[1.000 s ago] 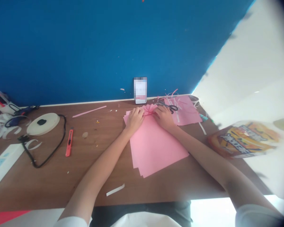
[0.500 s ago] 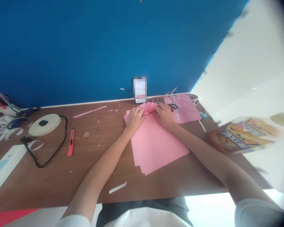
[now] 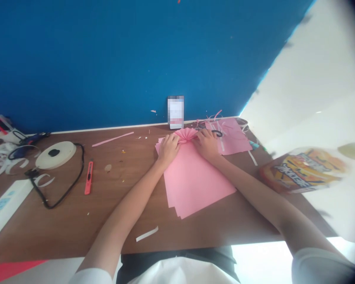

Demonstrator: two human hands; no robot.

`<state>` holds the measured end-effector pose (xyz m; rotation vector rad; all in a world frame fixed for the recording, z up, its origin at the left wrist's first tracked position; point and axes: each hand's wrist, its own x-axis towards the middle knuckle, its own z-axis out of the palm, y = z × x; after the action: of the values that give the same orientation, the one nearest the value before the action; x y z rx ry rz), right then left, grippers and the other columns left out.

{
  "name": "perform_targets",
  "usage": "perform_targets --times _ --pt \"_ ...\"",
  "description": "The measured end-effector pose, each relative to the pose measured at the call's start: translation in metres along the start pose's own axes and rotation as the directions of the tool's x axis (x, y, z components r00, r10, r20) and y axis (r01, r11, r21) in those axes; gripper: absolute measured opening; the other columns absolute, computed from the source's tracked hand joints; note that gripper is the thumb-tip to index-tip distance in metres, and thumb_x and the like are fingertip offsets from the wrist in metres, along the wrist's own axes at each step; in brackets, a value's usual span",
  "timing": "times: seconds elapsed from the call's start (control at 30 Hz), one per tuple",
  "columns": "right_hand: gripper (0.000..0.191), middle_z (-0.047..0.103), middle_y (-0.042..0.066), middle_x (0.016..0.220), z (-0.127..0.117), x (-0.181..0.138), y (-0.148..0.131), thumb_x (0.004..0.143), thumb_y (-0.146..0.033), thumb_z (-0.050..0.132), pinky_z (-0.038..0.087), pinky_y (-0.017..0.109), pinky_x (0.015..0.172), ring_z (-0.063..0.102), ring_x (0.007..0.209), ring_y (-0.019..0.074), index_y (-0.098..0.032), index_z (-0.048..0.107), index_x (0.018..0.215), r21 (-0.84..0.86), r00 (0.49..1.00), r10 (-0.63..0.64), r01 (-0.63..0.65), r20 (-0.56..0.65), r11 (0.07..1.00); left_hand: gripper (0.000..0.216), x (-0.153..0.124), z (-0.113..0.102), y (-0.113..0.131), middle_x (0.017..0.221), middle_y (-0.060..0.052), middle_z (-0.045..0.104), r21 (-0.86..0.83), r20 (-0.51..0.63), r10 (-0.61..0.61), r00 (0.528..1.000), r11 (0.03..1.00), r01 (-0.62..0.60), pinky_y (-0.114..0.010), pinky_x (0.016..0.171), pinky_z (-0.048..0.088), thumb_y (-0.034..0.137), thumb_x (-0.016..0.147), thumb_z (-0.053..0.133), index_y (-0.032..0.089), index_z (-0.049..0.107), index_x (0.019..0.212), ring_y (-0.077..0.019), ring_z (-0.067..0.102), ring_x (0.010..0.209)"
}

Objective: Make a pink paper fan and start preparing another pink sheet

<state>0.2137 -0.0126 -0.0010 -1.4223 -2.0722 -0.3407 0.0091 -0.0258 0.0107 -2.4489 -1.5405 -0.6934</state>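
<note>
A pleated pink paper fan [image 3: 187, 134] is spread in a half circle on top of several stacked pink paper sheets [image 3: 197, 177]. My left hand [image 3: 169, 148] grips its left side with bent fingers. On the other side, my right hand [image 3: 207, 142] is closed on the fan's right end. Both wrists rest close to the sheets. Black-handled scissors [image 3: 217, 133] lie just beyond my right hand, partly hidden by it.
A phone [image 3: 175, 112] leans against the blue wall. To the left lie a red box cutter [image 3: 89, 177], a round white reel [image 3: 55, 155], a black cable [image 3: 72, 189] and a power strip [image 3: 2, 205]. At right are pink paper [image 3: 235, 144] with scraps and a bottle [image 3: 304, 169].
The fan looks slightly wider at its right side, where my right hand has shifted a little. My left hand stays in place.
</note>
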Motion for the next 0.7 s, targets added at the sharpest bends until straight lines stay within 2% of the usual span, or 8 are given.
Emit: perform_targets --times 0.17,0.33,0.47,0.7 --pt "0.02 0.058 0.013 0.103 -0.0015 0.001 0.0004 0.09 -0.031 0.047 0.032 0.04 0.077 0.048 0.096 0.0285 -0.019 0.061 0.096 0.012 1.0 0.008 -0.009 0.014 1.0 0.014 0.0002 0.0016 -0.0004 0.099 -0.008 0.058 -0.039 0.002 -0.001 1.0 0.999 0.002 -0.036 0.083 0.041 0.03 0.091 0.047 0.018 0.055 0.093 -0.023 0.049 0.092" --pt "0.021 0.058 0.012 0.103 -0.0013 0.0014 0.0006 0.091 -0.032 0.045 0.033 0.039 0.079 0.048 0.098 0.0283 -0.019 0.061 0.098 0.025 1.0 -0.014 0.013 0.018 1.0 0.019 0.0018 0.0027 0.0002 0.101 -0.008 0.058 -0.074 0.018 0.051 0.999 0.996 -0.049 -0.035 0.084 0.041 0.033 0.093 0.043 0.018 0.055 0.091 -0.0217 0.05 0.094" --pt "0.02 0.059 0.012 0.103 -0.0016 0.0012 0.0002 0.09 -0.031 0.048 0.034 0.039 0.079 0.049 0.096 0.0279 -0.019 0.061 0.098 0.033 0.999 0.034 -0.034 0.004 0.999 0.018 0.0028 0.0016 0.0006 0.099 -0.008 0.058 -0.089 0.02 0.058 0.998 0.994 -0.055 -0.034 0.084 0.041 0.031 0.093 0.044 0.018 0.055 0.092 -0.0214 0.051 0.094" --pt "0.028 0.061 0.013 0.102 -0.0004 0.0014 0.0022 0.087 -0.031 0.05 0.035 0.039 0.077 0.051 0.092 0.029 -0.018 0.061 0.109 0.07 0.993 0.112 -0.111 -0.02 0.991 0.01 0.0027 0.0014 0.0006 0.101 -0.008 0.058 -0.069 0.003 0.044 0.999 0.997 -0.043 -0.035 0.082 0.042 0.024 0.09 0.048 0.019 0.055 0.094 -0.0225 0.051 0.095"
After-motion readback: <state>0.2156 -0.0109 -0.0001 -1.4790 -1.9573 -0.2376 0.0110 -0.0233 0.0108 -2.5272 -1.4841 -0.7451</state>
